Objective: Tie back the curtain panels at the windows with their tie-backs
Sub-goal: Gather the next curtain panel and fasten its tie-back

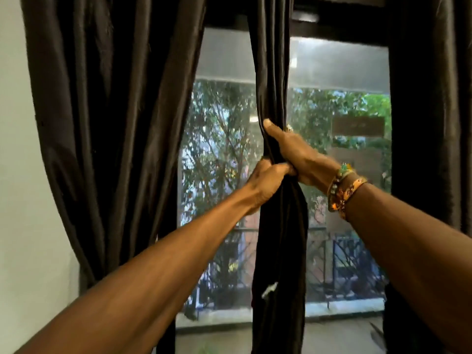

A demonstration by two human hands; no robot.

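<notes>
A dark brown middle curtain panel (270, 72) hangs bunched into a narrow column in front of the window. My left hand (268, 180) grips the gathered cloth from the left at mid height. My right hand (293, 152) wraps round the same bunch just above it, thumb up along the fabric, and the two hands touch. Below them the cloth looks twisted and bulges out (283, 226). I cannot make out a separate tie-back. A small white tag (269, 290) shows low on the panel.
A wide dark panel (107, 123) hangs at the left against a white wall (15, 175), drawn in at its lower end. Another dark panel (429, 123) fills the right edge. The window glass (222, 149) shows trees and a railing outside.
</notes>
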